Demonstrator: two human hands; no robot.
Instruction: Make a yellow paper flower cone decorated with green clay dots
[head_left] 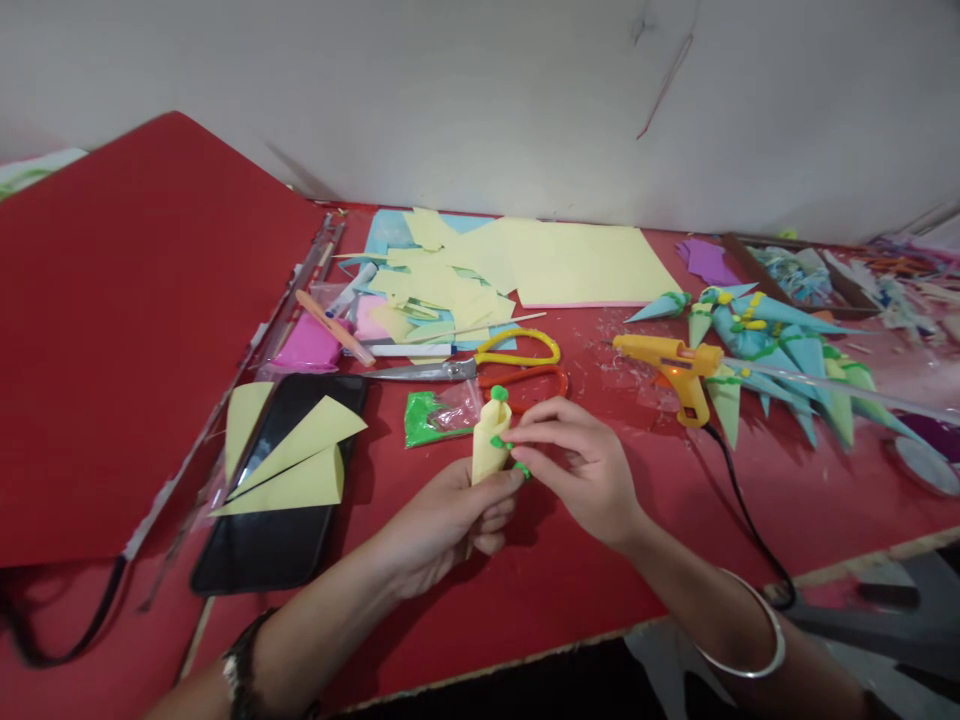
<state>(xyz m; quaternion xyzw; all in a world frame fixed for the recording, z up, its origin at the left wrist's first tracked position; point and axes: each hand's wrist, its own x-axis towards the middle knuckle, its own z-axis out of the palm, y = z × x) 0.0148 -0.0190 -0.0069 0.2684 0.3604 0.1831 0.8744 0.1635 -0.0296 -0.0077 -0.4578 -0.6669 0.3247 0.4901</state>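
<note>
In the lower middle of the frame, the left hand (457, 520) holds a pale yellow paper cone (489, 452) with its wide end up, the thumb and fingers closed around its lower part. A green ball (499, 394) sits at the top of the cone. Just right of it, the right hand (581, 465) reaches in with thumb and index finger close together at green clay (498, 442) on the cone's side; whether they are clamped on it, I cannot tell. More green clay shows at the left thumb's tip.

Above the hands, near the centre, lie scissors (469, 370) with one yellow and one red handle, beside an opened bag of green clay (435, 415). At the left, yellow paper pieces (300, 465) lie across a black phone (262, 540), below a pink clay packet (307, 343). Yellow and blue paper sheets (592, 262) spread across the upper middle of the red table (577, 600).

Right of centre, a yellow glue gun (667, 360) with a clear stick in its back lies against a pile of blue and green paper cones (806, 360). A red board (150, 330) fills the left side.
</note>
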